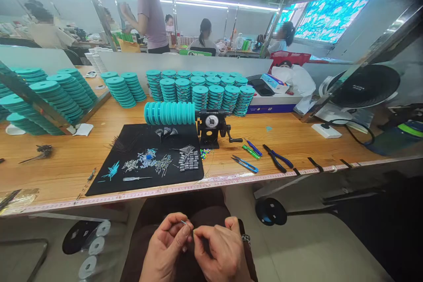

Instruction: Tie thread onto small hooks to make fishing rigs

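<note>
Over my lap, in front of the table edge, both my hands are closed and almost touching. My left hand (168, 244) pinches a thin pale-blue tube (183, 222) between thumb and forefinger. The fingertips of my right hand (220, 249) are pressed together beside it, on something too small to make out. Just beyond lies a black mat (168, 181) bearing light-blue tubes (113, 170), small metal parts (163, 165), clear pieces (148, 158), grey cylinders (189, 163) and a screwdriver (136, 179).
Behind the mat stands a hand-cranked winder (210, 128) carrying teal spools (170, 113). Snips (244, 164) and pliers (276, 157) lie to its right. Stacks of teal spools (200, 94) line the back, near a black fan (366, 86). Several people work beyond the partition (231, 65).
</note>
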A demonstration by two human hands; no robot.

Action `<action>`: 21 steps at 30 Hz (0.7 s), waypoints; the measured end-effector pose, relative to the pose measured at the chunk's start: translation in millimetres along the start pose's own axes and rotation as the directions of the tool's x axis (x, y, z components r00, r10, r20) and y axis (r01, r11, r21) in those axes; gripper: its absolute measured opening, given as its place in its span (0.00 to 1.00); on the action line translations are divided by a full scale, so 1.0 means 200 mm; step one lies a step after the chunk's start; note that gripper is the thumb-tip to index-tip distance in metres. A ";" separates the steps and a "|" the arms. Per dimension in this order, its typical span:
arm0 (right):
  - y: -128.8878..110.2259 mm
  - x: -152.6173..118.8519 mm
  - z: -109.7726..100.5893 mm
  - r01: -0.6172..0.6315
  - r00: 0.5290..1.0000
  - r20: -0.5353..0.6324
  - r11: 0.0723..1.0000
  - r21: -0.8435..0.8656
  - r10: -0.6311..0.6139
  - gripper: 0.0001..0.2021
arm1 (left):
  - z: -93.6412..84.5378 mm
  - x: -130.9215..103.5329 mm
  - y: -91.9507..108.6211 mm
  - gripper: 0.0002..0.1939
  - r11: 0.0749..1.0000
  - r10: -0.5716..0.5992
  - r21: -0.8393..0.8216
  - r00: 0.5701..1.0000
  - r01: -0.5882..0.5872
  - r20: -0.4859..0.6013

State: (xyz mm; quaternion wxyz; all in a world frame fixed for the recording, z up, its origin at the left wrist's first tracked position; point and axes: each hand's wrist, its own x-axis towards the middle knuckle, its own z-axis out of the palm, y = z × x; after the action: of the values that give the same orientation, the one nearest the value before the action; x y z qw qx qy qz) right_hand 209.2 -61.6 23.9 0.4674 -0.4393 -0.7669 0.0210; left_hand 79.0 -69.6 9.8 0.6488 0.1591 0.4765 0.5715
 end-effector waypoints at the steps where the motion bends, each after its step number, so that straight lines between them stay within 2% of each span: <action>1: 0.00 0.00 0.00 0.001 1.000 -0.004 1.000 0.005 -0.001 0.08 | 0.00 0.00 0.00 0.19 1.000 0.001 0.001 1.000 -0.001 0.002; 5: 0.00 0.00 -0.01 -0.016 1.000 0.021 1.000 0.014 0.016 0.08 | -0.02 0.01 0.01 0.16 0.998 0.004 0.058 0.999 -0.007 0.054; 11: 0.04 -0.02 -0.03 -0.113 0.990 0.086 0.992 0.063 0.107 0.06 | -0.05 0.02 0.01 0.15 0.984 0.063 0.164 0.995 -0.074 0.073; 16: 0.04 -0.02 -0.02 -0.113 0.989 0.107 0.990 0.083 0.104 0.05 | -0.06 0.01 0.04 0.18 0.925 -0.037 0.380 0.986 -0.028 0.164; 21: 0.02 0.01 -0.03 -0.079 0.995 0.070 0.992 0.102 0.072 0.07 | -0.05 -0.02 0.08 0.14 0.862 0.128 0.467 0.976 -0.197 0.176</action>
State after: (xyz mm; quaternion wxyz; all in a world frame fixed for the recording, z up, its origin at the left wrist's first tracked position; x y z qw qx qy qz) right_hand 214.9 -60.1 27.2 0.4631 -0.4420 -0.7626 0.0936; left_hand 61.5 -71.8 18.9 0.5696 0.3944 0.5422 0.4754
